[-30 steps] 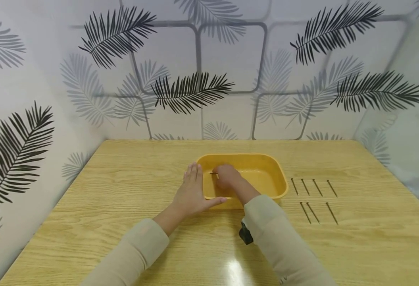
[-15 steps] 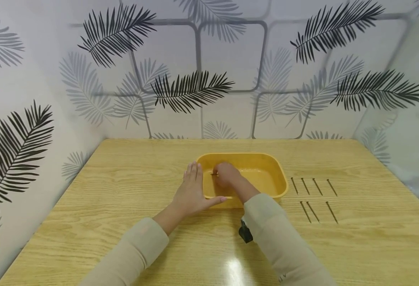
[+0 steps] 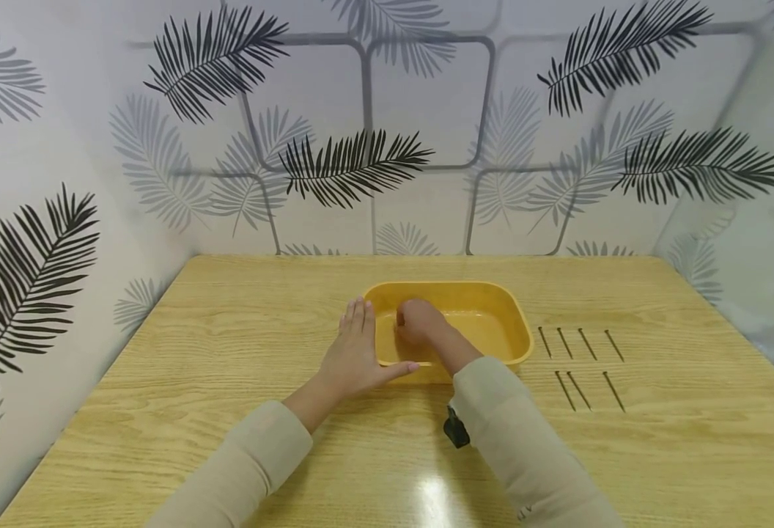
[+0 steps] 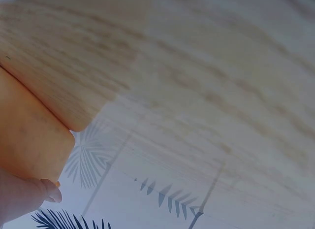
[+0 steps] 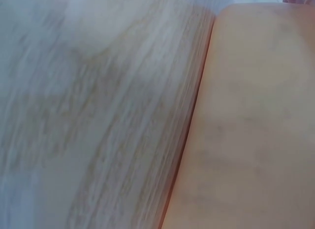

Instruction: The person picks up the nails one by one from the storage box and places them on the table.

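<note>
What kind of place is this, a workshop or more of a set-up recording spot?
Probably a staged tabletop booth: a bare wooden table closed in by leaf-patterned wall panels, with a yellow tray and nails laid in neat rows.

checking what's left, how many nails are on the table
7 on the table: a back row of four nails right of the tray and a front row of three. The right hand in the tray may hide another.
</note>
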The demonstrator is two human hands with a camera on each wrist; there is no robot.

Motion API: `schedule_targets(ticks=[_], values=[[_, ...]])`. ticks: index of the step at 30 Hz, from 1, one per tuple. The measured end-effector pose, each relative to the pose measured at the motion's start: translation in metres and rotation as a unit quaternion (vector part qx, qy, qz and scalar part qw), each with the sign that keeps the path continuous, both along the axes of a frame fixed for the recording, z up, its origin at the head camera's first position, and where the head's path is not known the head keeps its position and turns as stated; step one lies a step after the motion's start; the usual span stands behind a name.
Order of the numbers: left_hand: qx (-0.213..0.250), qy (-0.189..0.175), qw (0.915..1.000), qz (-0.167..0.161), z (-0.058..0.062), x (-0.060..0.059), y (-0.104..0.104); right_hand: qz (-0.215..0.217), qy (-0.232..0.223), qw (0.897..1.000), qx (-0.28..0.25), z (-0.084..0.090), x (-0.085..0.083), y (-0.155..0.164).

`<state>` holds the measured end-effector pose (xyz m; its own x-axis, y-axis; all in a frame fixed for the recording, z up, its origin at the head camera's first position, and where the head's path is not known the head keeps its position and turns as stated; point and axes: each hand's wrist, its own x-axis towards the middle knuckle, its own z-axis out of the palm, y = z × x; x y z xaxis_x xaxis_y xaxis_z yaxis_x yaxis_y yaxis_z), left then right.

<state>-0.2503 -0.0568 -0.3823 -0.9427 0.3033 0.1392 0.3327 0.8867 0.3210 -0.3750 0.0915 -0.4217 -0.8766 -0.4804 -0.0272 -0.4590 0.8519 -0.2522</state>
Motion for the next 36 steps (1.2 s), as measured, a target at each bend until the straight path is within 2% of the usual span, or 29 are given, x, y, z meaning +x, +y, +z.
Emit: schedule_targets(ticks=[3,5,11,19,29,36], values=[[0.000,-0.001,1.0000,0.001,0.000,0.000,0.000,-0.028,-0.037,0.999,0.005,0.043,0.038,-0.005],[0.001,-0.001,1.0000,0.001,0.001,0.001,0.000,-0.027,-0.032,0.999,-0.001,0.054,0.052,-0.005],[0.001,-0.005,1.0000,0.001,0.000,0.001,-0.001,-0.049,-0.026,0.998,-0.002,0.053,0.052,-0.002],[-0.004,0.003,1.0000,-0.002,-0.002,0.002,0.000,-0.157,-0.051,0.986,0.006,0.052,0.058,-0.003],[0.002,-0.006,1.0000,-0.001,-0.001,0.002,0.000,-0.174,-0.066,0.982,0.025,0.053,0.060,-0.005],[0.003,-0.001,1.0000,-0.003,0.000,0.001,0.000,-0.186,-0.083,0.979,0.011,0.061,0.063,0.000]])
